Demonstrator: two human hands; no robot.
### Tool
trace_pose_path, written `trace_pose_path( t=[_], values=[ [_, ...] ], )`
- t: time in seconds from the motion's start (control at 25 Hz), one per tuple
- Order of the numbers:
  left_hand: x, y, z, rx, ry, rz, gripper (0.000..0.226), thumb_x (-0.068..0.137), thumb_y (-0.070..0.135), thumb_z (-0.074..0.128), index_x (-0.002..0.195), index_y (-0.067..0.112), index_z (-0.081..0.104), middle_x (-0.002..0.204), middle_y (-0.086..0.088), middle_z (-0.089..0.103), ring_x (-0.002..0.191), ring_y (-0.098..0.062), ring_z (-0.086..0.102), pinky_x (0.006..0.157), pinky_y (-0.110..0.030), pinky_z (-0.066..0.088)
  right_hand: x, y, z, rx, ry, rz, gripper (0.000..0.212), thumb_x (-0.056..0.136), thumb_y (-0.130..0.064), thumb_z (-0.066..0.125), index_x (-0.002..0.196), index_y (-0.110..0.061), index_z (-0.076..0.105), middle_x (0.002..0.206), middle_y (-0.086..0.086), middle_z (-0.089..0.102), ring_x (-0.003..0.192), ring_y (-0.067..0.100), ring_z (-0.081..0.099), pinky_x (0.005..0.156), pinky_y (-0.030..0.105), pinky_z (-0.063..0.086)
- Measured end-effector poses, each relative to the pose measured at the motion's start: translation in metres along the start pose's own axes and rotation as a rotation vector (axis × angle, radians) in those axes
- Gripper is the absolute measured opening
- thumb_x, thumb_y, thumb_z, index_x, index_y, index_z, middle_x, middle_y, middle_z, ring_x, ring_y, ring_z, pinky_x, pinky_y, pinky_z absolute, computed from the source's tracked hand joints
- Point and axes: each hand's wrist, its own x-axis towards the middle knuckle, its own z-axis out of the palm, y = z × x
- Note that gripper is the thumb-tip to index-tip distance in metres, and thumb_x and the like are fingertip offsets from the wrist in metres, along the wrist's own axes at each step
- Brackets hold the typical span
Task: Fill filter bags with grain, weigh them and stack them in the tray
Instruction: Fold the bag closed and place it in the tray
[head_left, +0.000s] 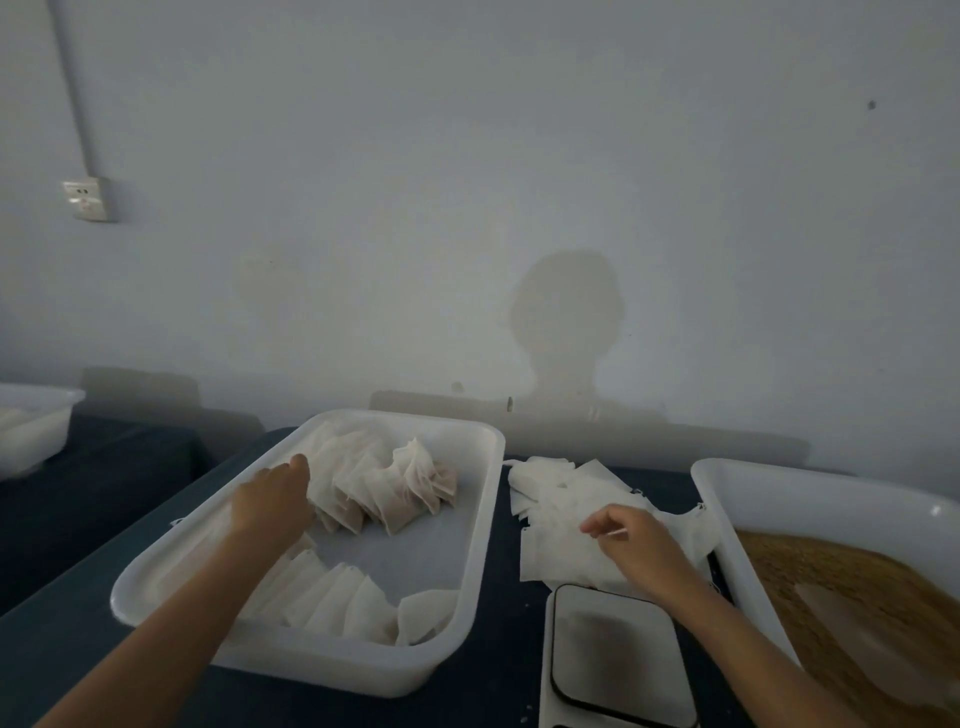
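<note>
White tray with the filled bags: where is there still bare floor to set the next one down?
The white plastic tray is bare in the middle and along its right wall, between the far heap of filled filter bags and the near row. Its left side is crowded, with the left hand on the heap.

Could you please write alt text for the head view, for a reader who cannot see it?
A person's left hand reaches into a white tray of filled filter bags, while the right hand pinches one from a pile of empty filter bags. A scale lies in front, a tub of grain to the right.
</note>
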Motion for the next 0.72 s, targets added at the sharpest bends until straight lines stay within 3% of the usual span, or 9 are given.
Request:
trace_pose_path(
  t=[0.12,0.28,0.4,0.56,0.64,0.72],
  values=[
    [-0.002,0.023,-0.007,-0.090,0.019,0.066,0.015,0.092,0.027,0.052,0.104,0.020,0.048,0.098,0.005,0.062,0.090,-0.018,0.058,0.073,-0.028,0.047,0.036,0.026,-0.008,-0.214,0.111,0.096,0.020,0.094,-0.007,0.047,0.106,-0.015,0.061,0.115,0.002,0.061,0.103,0.014,0.056,0.086,0.025,0.046],
    [-0.006,0.048,-0.010,-0.209,0.062,0.097,0.013,0.092,0.031,0.051,0.103,0.024,0.051,0.102,0.008,0.063,0.090,-0.017,0.059,0.073,-0.028,0.044,0.065,0.054,0.002,-0.560,-0.049,0.168,0.036,0.094,-0.033,0.053,0.125,-0.016,0.045,0.131,0.005,0.049,0.119,0.023,0.048,0.098,0.037,0.043],
    [-0.008,0.058,-0.010,-0.259,0.080,0.112,0.011,0.093,0.033,0.048,0.100,0.027,0.053,0.102,0.008,0.065,0.087,-0.016,0.061,0.074,-0.028,0.048,0.075,0.062,0.011,-0.653,-0.101,0.213,0.050,0.090,-0.044,0.055,0.129,-0.017,0.040,0.134,0.005,0.043,0.122,0.025,0.045,0.100,0.038,0.040],
    [-0.009,0.064,-0.007,-0.307,0.118,0.121,0.009,0.094,0.032,0.045,0.094,0.028,0.054,0.096,0.008,0.066,0.082,-0.015,0.061,0.072,-0.029,0.049,0.080,0.062,0.011,-0.648,-0.103,0.159,0.023,0.094,-0.028,0.047,0.114,-0.018,0.047,0.122,0.003,0.054,0.111,0.021,0.052,0.092,0.032,0.040],
    [-0.011,0.069,-0.005,-0.325,0.120,0.119,0.009,0.094,0.032,0.045,0.092,0.028,0.054,0.094,0.008,0.067,0.080,-0.016,0.061,0.071,-0.030,0.049,0.081,0.060,0.007,-0.608,-0.101,0.149,0.009,0.094,-0.018,0.041,0.095,-0.017,0.051,0.102,0.001,0.057,0.098,0.021,0.054,0.080,0.027,0.041],
    [-0.014,0.077,-0.003,-0.340,0.125,0.124,0.011,0.093,0.032,0.045,0.093,0.028,0.055,0.094,0.008,0.067,0.081,-0.017,0.062,0.071,-0.030,0.048,0.083,0.061,0.002,-0.570,-0.088,0.134,0.030,0.097,-0.017,0.041,0.067,-0.018,0.042,0.075,-0.005,0.046,0.086,0.018,0.050,0.066,0.024,0.036]
  ],
)
